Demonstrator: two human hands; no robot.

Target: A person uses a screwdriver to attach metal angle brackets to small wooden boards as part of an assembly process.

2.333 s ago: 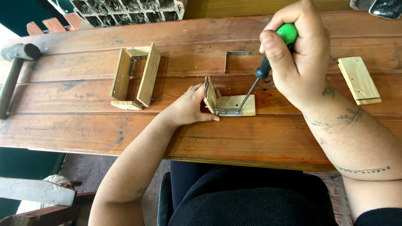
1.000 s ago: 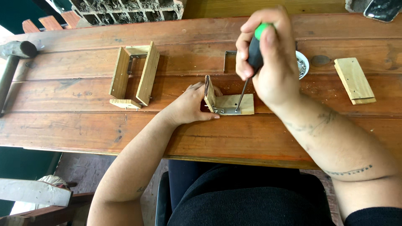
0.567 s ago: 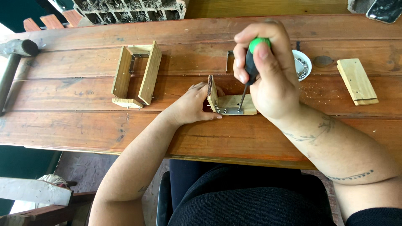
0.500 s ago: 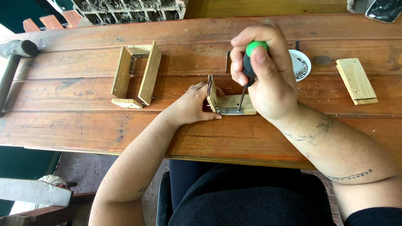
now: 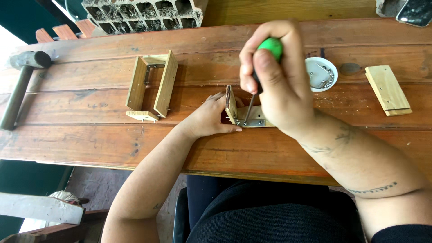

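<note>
Reddish wooden plank tabletop [image 5: 90,148] carries a small pale wooden L-shaped joint with a metal corner bracket [image 5: 245,114]. The left hand [image 5: 209,119] presses flat against its upright piece, bracing it. The right hand [image 5: 279,83] is closed around a green-handled screwdriver [image 5: 263,67], tip down on the bracket. Left of the joint, bare planks separate it from an open wooden frame [image 5: 153,87]; right of it, beyond the hand, sits a white dish of screws [image 5: 320,74].

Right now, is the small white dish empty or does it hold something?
Not empty: the white dish holds a few small metal pieces, seen against its white inside.
</note>
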